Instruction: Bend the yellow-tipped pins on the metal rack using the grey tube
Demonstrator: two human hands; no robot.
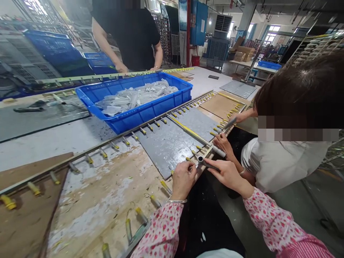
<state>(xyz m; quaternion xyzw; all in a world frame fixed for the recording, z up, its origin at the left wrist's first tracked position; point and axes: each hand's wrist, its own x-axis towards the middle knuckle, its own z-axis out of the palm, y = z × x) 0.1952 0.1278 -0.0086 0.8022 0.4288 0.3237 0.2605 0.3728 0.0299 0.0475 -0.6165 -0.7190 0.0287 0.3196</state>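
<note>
My right hand point(228, 176) grips a dark metal tool point(211, 165) whose round hollow end point(200, 159) rests over the near rail of a long metal frame point(150, 121). Just left of that end is my left hand point(184, 179), its thumb and fingertips pinched together near the rail; anything between them is too small to make out. Short pegs with yellow ends, such as one below my left hand point(166, 186), line both rails, several with thin wire hooks. A yellow crossbar point(188, 131) spans the frame above a grey board point(172, 143).
Beyond the frame stands a blue crate point(139, 115) of clear plastic pieces point(134, 96). A person in white point(285, 161) works close at my right, hands on the frame. Another person in black point(131, 36) stands across the table point(61, 141), holding a yellowish rail point(91, 76).
</note>
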